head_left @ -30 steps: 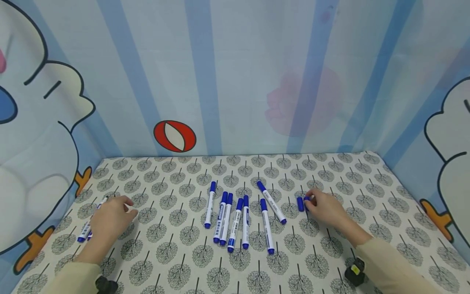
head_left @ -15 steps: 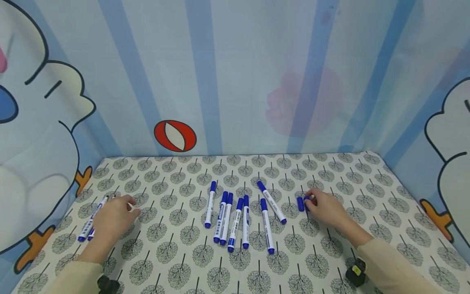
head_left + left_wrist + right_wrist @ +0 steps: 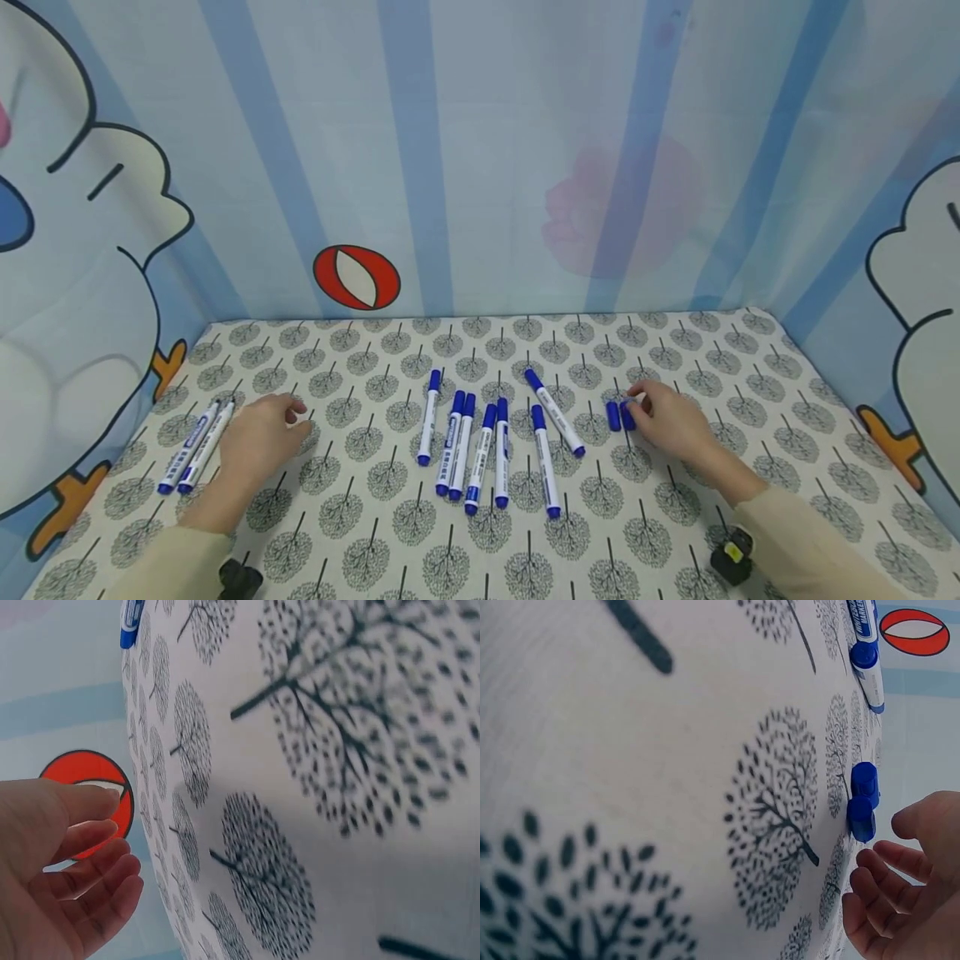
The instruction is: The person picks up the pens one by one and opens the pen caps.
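My left hand (image 3: pixel 262 433) hovers over the left of the cloth, fingers loosely bent with nothing between them; the left wrist view shows the same relaxed hand (image 3: pixel 71 870). Just left of it lie two uncapped whiteboard markers (image 3: pixel 183 447), side by side, bare tips pointing away. Two blue marker caps (image 3: pixel 613 417) lie side by side on the right. Thumb and fingertips of my right hand (image 3: pixel 671 419) are right at the nearer cap (image 3: pixel 627 416). In the right wrist view, a small gap shows between the right hand (image 3: pixel 907 881) and the caps (image 3: pixel 862 817).
Several capped blue whiteboard markers (image 3: pixel 481 458) lie spread over the middle of the cloth, most pointing away, one slanted (image 3: pixel 555 412). The tree-print tablecloth (image 3: pixel 360 533) reaches back to a striped blue curtain (image 3: pixel 487 167) with a red ball print (image 3: pixel 326 279).
My left hand has moved right, away from the two uncapped markers, now uncovering both. The right hand's fingers have loosened and shifted slightly off the right-hand cap, which shows more.
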`<state>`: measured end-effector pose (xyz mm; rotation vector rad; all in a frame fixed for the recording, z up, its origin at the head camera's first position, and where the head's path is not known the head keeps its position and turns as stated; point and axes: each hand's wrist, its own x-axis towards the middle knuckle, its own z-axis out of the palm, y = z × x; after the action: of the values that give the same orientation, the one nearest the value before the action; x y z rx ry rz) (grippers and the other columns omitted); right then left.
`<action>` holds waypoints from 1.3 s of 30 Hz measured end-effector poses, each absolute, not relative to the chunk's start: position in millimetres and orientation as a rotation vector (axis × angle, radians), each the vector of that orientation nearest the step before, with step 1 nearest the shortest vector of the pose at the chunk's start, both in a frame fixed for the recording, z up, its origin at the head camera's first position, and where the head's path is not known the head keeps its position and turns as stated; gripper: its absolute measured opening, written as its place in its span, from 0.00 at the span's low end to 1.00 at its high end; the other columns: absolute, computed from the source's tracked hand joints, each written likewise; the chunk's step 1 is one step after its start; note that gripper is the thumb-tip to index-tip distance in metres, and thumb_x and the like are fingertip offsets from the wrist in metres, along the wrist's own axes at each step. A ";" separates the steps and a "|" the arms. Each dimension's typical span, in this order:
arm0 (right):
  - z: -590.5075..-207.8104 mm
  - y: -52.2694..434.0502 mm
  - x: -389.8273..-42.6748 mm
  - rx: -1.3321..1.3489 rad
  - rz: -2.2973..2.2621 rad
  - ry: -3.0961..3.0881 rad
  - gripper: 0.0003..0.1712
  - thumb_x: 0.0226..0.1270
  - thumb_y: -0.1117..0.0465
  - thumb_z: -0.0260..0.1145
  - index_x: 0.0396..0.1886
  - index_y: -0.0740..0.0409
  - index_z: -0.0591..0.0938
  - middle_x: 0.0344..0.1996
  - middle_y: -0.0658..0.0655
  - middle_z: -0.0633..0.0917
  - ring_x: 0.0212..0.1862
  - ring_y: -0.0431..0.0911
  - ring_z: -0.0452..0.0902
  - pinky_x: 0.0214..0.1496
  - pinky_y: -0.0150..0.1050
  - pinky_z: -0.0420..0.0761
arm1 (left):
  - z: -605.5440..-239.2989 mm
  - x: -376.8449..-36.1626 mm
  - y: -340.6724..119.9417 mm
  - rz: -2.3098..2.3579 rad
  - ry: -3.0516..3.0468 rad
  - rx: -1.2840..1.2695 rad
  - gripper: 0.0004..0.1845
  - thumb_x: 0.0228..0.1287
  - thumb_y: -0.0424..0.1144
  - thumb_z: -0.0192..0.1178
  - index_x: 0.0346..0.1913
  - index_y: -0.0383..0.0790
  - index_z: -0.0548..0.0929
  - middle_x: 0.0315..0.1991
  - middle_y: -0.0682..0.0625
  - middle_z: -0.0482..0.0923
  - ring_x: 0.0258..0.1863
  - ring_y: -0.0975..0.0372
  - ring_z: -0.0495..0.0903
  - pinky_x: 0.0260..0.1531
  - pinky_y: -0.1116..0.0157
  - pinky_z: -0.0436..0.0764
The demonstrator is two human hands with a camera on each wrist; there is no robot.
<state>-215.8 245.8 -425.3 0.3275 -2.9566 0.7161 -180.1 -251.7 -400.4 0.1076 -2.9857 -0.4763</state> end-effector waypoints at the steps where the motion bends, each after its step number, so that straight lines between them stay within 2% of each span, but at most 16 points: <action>1: -424.9 245.8 -216.0 0.331 0.705 -2.940 0.15 0.65 0.61 0.56 0.47 0.66 0.76 0.23 0.53 0.78 0.16 0.40 0.66 0.16 0.35 0.67 | -400.5 -180.6 -249.5 -0.471 -2.971 0.086 0.14 0.55 0.40 0.62 0.42 0.36 0.81 0.37 0.41 0.81 0.18 0.62 0.73 0.13 0.66 0.69; 4: -424.5 246.2 -217.7 0.345 0.678 -2.906 0.14 0.65 0.61 0.56 0.46 0.65 0.77 0.27 0.55 0.79 0.21 0.42 0.72 0.19 0.36 0.70 | -400.9 -182.3 -242.0 -0.453 -2.935 0.033 0.13 0.54 0.41 0.63 0.40 0.36 0.82 0.35 0.42 0.81 0.18 0.62 0.74 0.12 0.67 0.69; 8: -423.7 244.7 -220.4 0.366 0.652 -2.897 0.15 0.65 0.60 0.56 0.47 0.64 0.77 0.34 0.58 0.81 0.33 0.48 0.79 0.28 0.40 0.78 | -401.2 -184.8 -232.3 -0.466 -2.919 -0.030 0.13 0.54 0.42 0.64 0.40 0.38 0.82 0.36 0.44 0.82 0.23 0.59 0.78 0.13 0.66 0.71; 14: -419.5 239.2 -220.6 0.414 0.632 -2.872 0.16 0.64 0.58 0.58 0.48 0.62 0.78 0.39 0.59 0.82 0.41 0.54 0.79 0.36 0.47 0.79 | -401.3 -188.9 -218.1 -0.519 -2.924 -0.110 0.14 0.53 0.42 0.65 0.41 0.39 0.82 0.39 0.45 0.82 0.27 0.59 0.79 0.17 0.66 0.74; 20: -415.1 234.2 -218.4 0.464 0.631 -2.827 0.16 0.62 0.58 0.60 0.47 0.59 0.78 0.40 0.57 0.82 0.42 0.54 0.79 0.33 0.44 0.79 | -402.2 -190.6 -202.2 -0.520 -2.922 -0.151 0.16 0.52 0.44 0.65 0.42 0.40 0.83 0.41 0.45 0.81 0.29 0.59 0.79 0.24 0.63 0.77; 25: -414.7 230.9 -218.4 0.505 0.609 -2.784 0.16 0.60 0.58 0.63 0.48 0.58 0.78 0.39 0.56 0.82 0.42 0.52 0.79 0.33 0.42 0.80 | -404.1 -191.1 -189.2 -0.542 -2.924 -0.171 0.17 0.52 0.45 0.65 0.43 0.41 0.82 0.40 0.48 0.81 0.32 0.59 0.79 0.22 0.66 0.76; 32: -413.7 225.0 -219.0 0.596 0.576 -2.734 0.17 0.60 0.58 0.63 0.48 0.59 0.78 0.40 0.56 0.82 0.42 0.51 0.79 0.39 0.45 0.80 | -407.5 -194.8 -173.7 -0.605 -2.922 -0.175 0.19 0.53 0.46 0.65 0.48 0.43 0.82 0.42 0.50 0.81 0.34 0.60 0.80 0.24 0.65 0.76; 39: -408.3 217.3 -213.8 0.668 0.563 -2.681 0.17 0.58 0.59 0.65 0.47 0.58 0.79 0.41 0.56 0.82 0.41 0.50 0.78 0.40 0.45 0.79 | -406.9 -198.6 -159.9 -0.679 -2.929 -0.161 0.22 0.52 0.48 0.66 0.49 0.42 0.80 0.43 0.49 0.81 0.35 0.59 0.80 0.29 0.62 0.78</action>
<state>-213.8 217.3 -408.3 0.6676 -2.6810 0.5634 -198.6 -159.9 -406.9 -0.1608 -2.9289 -0.6792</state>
